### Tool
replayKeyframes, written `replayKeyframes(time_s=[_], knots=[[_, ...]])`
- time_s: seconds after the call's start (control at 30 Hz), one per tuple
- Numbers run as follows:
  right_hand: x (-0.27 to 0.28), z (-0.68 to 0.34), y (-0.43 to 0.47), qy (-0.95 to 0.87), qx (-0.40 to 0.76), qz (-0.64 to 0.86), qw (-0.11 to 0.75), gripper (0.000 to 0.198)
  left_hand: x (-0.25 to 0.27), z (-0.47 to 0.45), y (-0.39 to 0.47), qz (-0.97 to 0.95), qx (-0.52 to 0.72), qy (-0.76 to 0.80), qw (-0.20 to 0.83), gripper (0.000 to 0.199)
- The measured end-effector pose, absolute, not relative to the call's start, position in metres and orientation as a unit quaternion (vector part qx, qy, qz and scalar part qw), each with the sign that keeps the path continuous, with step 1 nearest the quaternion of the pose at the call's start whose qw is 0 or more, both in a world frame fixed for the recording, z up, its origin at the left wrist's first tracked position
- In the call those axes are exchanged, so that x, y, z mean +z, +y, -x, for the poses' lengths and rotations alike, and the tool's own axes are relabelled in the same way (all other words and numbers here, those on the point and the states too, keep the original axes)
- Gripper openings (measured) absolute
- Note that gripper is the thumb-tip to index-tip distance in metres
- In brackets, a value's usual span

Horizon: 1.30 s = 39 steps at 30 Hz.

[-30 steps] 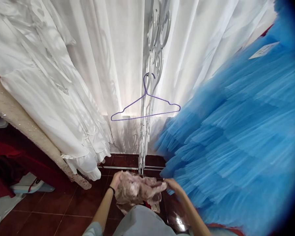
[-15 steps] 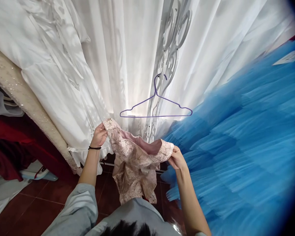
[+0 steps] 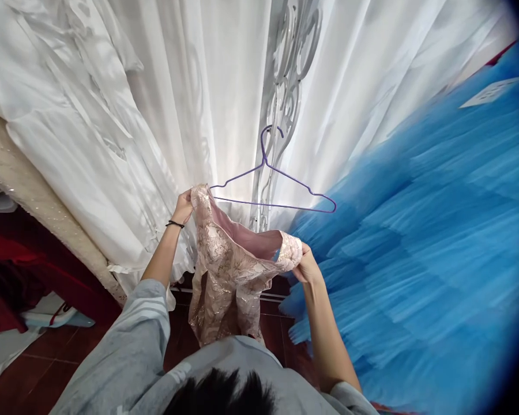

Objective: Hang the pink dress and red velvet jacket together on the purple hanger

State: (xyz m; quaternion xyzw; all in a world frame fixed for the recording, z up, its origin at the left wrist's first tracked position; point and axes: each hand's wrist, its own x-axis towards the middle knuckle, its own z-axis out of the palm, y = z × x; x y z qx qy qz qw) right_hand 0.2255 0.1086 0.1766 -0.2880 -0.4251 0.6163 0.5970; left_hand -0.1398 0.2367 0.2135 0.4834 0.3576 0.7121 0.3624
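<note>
A pink dress (image 3: 225,259) with a gold pattern hangs spread between my two hands, its neckline wide and its pink lining showing. My left hand (image 3: 184,208) is closed on one shoulder of it, my right hand (image 3: 308,264) on the other. Just beyond the dress, a purple hanger (image 3: 266,164) hangs by its hook from a white scrolled metal frame (image 3: 288,106). The hanger's left end meets the dress's left shoulder in the view; whether it is inside the shoulder I cannot tell.
White curtains (image 3: 229,75) cover the back. White garments (image 3: 82,138), a beige sparkly one (image 3: 38,196) and dark red cloth (image 3: 38,265) hang at left. A large blue tulle gown (image 3: 406,242) fills the right side. Below is a dark red tiled floor (image 3: 43,374).
The dress has been raised, its left shoulder coming up to the hanger's left end. The hanger now sits tilted, its right end lower. The view has shifted slightly.
</note>
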Motion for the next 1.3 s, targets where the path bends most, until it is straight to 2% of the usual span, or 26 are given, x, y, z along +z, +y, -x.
replayKeyframes(time_s=[0.2, 0.4, 0.57, 0.7, 0.87, 1.0, 1.13, 1.3], knots=[[0.162, -0.238, 0.101, -0.426, 0.621, 0.291, 0.590, 0.039, 0.198, 0.141, 0.239, -0.430, 0.741, 0.340, 0.388, 0.048], [0.143, -0.220, 0.099, -0.413, 0.664, 0.272, 0.561, 0.043, 0.170, 0.148, 0.245, -0.350, 0.758, 0.349, 0.424, 0.041], [0.137, -0.208, 0.104, -0.399, 0.689, 0.256, 0.548, 0.044, 0.180, 0.138, 0.249, -0.350, 0.758, 0.351, 0.425, 0.038], [0.139, -0.223, 0.105, -0.362, 0.669, 0.264, 0.593, 0.052, 0.202, 0.131, 0.232, -0.404, 0.745, 0.307, 0.434, 0.041], [0.141, -0.246, 0.104, -0.357, 0.629, 0.283, 0.630, 0.050, 0.225, 0.114, 0.205, -0.496, 0.698, 0.335, 0.393, 0.051], [0.141, -0.255, 0.105, -0.355, 0.603, 0.303, 0.647, 0.049, 0.236, 0.089, 0.200, -0.568, 0.636, 0.388, 0.351, 0.048], [0.139, -0.271, 0.110, -0.334, 0.546, 0.321, 0.699, 0.046, 0.238, 0.077, 0.203, -0.558, 0.621, 0.441, 0.330, 0.044], [0.141, -0.305, 0.126, -0.315, 0.441, 0.334, 0.771, 0.036, 0.242, 0.090, 0.202, -0.579, 0.625, 0.453, 0.262, 0.026]])
